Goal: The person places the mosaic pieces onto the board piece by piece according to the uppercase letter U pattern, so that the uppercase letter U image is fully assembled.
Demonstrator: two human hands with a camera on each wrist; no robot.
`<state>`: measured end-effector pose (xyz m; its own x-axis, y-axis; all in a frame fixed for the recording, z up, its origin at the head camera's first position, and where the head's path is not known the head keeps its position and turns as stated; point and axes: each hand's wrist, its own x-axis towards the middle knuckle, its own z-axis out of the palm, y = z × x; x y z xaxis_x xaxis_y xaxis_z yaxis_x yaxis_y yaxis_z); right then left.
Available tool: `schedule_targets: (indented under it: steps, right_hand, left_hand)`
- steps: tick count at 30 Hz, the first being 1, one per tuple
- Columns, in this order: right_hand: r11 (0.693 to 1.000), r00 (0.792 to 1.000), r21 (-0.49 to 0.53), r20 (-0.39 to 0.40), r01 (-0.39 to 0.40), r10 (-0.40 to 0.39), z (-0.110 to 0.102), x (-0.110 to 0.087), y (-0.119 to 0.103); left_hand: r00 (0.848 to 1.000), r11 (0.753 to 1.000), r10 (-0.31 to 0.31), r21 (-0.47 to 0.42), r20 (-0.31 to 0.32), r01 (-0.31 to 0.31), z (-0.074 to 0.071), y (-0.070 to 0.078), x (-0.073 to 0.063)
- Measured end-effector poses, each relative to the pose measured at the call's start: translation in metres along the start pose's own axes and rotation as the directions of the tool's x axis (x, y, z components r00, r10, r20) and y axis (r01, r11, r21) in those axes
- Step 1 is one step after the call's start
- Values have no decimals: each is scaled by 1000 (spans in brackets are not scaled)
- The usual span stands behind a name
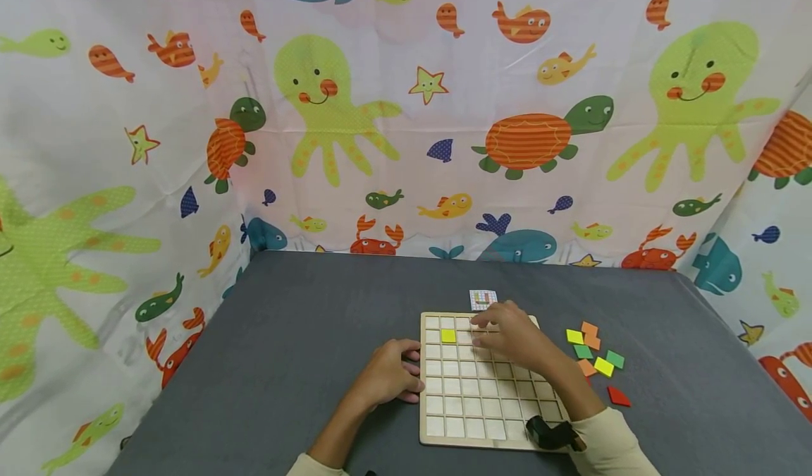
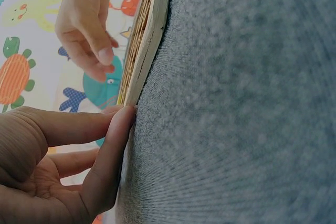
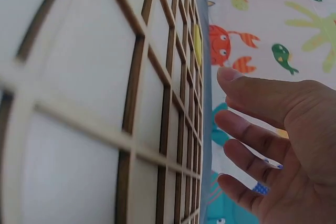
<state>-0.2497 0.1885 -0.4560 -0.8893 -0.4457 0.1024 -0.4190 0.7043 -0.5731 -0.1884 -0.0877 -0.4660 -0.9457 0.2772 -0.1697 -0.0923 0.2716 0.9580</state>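
Holding side: left hand [image 1: 387, 374] at the left edge of the grid board [image 1: 454, 426]; in the left wrist view, thumb and a finger are closed together on that edge, the other fingers bent beside them.
Grid board: flat on the counter [image 1: 330, 307]; long axis uncertain, as the slanted view foreshortens it.
Yellow tile: the lone coloured square [image 1: 448, 336] seen in the grid board, second column from its left edge, second row from its far edge; between the two hands.
Pattern card: small printed card [image 1: 483, 299] just beyond the far edge of the grid board, beside the right fingertips in the head view; its print is too small to read.
Right hand: over the far right part of the grid board [image 1: 507, 331]; thumb and fingers spread loosely, bare of any tile in the right wrist view, tips pointing toward the board's left side.
Loose tiles: scattered off the right edge of the grid board [image 1: 604, 367]; yellow, orange and green, mostly four-sided, no clear long axis to the group; part of it hidden by the right forearm.
Red tile: nearest the person among the fully visible pieces [image 1: 618, 396], right of the grid board, one side curved.
Key relation: loose tiles lie behind the right fingertips, to their right; right hand nearer, left hand across the whole board from them.
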Motion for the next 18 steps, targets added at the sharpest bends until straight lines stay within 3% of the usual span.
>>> schedule_targets:
  steps: [18]
  right_hand:
    - [997, 993, -28, -95, -75, 72, -27, -32, 38]
  left_hand:
    - [1000, 1000, 9, -2, 9, -9, 1, -1, 2]
